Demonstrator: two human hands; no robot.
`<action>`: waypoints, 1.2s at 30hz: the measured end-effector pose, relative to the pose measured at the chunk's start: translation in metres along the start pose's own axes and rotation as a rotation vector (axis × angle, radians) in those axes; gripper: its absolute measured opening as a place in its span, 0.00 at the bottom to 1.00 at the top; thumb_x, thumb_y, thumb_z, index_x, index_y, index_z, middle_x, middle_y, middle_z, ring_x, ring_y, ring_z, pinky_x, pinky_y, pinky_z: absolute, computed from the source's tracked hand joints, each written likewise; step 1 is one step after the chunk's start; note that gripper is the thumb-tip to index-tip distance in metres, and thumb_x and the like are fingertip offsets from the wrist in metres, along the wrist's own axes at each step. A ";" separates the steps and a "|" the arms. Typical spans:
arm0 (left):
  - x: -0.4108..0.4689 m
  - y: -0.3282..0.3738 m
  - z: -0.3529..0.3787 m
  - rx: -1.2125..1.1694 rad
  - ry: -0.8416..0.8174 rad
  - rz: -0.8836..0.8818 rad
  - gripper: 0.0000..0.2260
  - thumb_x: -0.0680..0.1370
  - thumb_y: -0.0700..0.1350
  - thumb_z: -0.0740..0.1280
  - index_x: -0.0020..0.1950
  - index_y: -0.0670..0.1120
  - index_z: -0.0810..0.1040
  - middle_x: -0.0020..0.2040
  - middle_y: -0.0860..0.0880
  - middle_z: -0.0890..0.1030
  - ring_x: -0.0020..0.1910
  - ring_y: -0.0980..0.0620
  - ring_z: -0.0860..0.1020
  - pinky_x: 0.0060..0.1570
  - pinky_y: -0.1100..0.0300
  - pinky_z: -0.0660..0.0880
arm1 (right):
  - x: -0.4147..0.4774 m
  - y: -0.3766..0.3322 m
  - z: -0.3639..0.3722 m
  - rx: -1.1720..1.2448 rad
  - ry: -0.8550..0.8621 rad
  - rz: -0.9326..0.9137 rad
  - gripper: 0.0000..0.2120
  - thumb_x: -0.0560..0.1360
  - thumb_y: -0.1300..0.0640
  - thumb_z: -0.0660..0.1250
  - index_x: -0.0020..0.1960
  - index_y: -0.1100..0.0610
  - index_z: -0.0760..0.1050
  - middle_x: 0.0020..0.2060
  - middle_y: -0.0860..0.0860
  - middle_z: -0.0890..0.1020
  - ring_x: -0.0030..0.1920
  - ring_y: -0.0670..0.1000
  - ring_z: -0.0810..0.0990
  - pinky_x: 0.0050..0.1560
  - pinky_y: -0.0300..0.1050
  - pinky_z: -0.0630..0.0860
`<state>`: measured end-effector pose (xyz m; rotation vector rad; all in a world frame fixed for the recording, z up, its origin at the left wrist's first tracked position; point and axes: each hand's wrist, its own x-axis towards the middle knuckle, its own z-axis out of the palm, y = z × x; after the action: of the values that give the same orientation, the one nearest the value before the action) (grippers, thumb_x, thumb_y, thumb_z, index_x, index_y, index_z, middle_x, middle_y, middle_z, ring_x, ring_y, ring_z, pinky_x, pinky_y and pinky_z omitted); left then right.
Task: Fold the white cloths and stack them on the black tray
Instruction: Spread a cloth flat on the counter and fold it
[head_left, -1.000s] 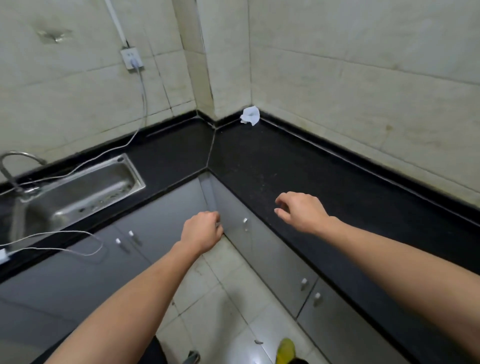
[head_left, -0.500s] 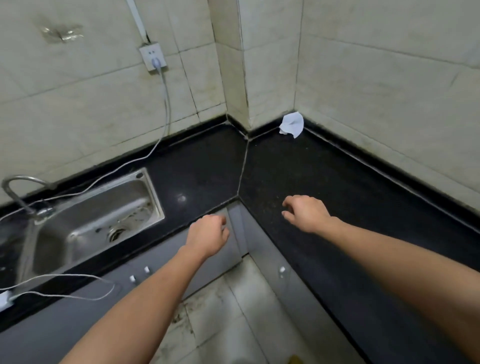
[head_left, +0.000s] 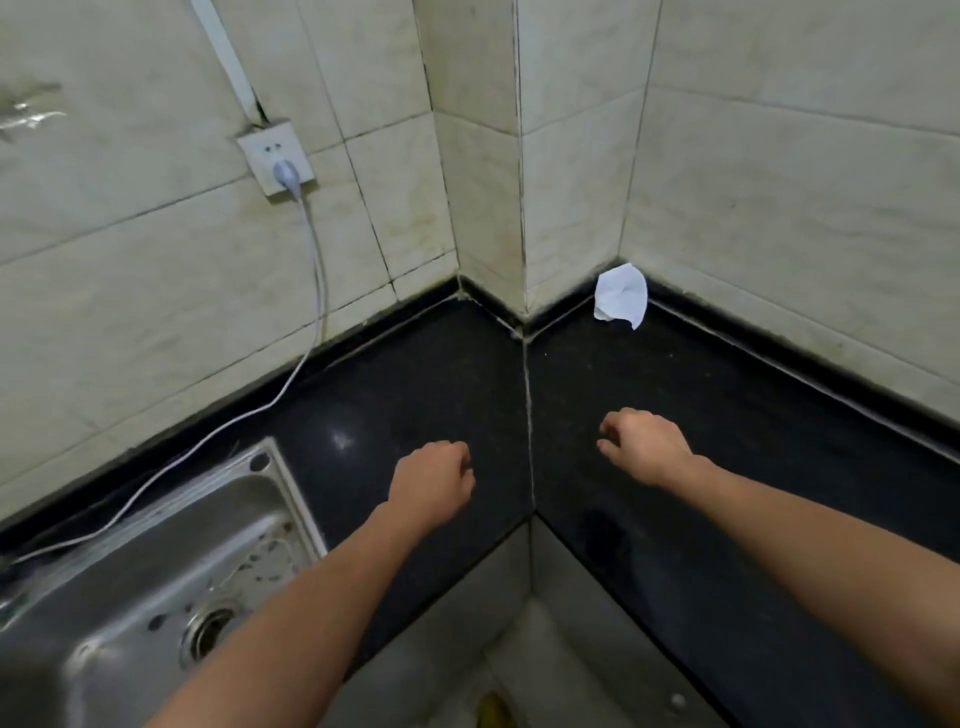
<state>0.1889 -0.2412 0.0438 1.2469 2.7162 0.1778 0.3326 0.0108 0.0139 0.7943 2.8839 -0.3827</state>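
Crumpled white cloth (head_left: 621, 297) lies in the far corner of the black speckled stone countertop (head_left: 415, 374), touching the foot of the beige tiled wall (head_left: 779, 208), well apart from both hands. The left hand (head_left: 431, 486) and right hand (head_left: 647, 447) are held over the counter on either side of its seam, fingers loosely curled, gripping nothing. The stainless steel sink basin (head_left: 130, 597), set in the counter at the left, holds dark specks of debris around its round drain (head_left: 208, 631). A white cable (head_left: 314, 249) runs from the white wall socket (head_left: 275, 161) down past the sink.
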 end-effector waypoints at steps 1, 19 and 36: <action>0.019 -0.011 -0.003 0.008 -0.015 0.023 0.10 0.78 0.50 0.61 0.53 0.48 0.77 0.52 0.48 0.80 0.49 0.47 0.78 0.47 0.52 0.76 | 0.015 -0.003 0.001 0.012 0.010 0.033 0.14 0.78 0.46 0.62 0.60 0.51 0.75 0.56 0.51 0.78 0.54 0.55 0.78 0.52 0.52 0.77; 0.247 -0.030 0.039 -0.026 -0.227 0.153 0.09 0.78 0.49 0.61 0.54 0.47 0.77 0.51 0.48 0.79 0.49 0.47 0.78 0.44 0.54 0.74 | 0.269 0.092 0.002 0.055 -0.009 0.374 0.19 0.76 0.49 0.64 0.64 0.56 0.74 0.65 0.58 0.69 0.64 0.60 0.68 0.57 0.55 0.73; 0.270 -0.067 0.067 -0.097 -0.303 0.059 0.07 0.78 0.48 0.62 0.50 0.47 0.77 0.47 0.49 0.80 0.45 0.48 0.78 0.39 0.56 0.72 | 0.331 0.103 0.027 0.336 0.290 0.389 0.09 0.75 0.61 0.65 0.52 0.63 0.81 0.50 0.63 0.81 0.49 0.65 0.79 0.48 0.51 0.75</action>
<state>-0.0222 -0.0762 -0.0557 1.2167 2.3876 0.1142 0.1045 0.2497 -0.0953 1.5506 2.8484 -0.7687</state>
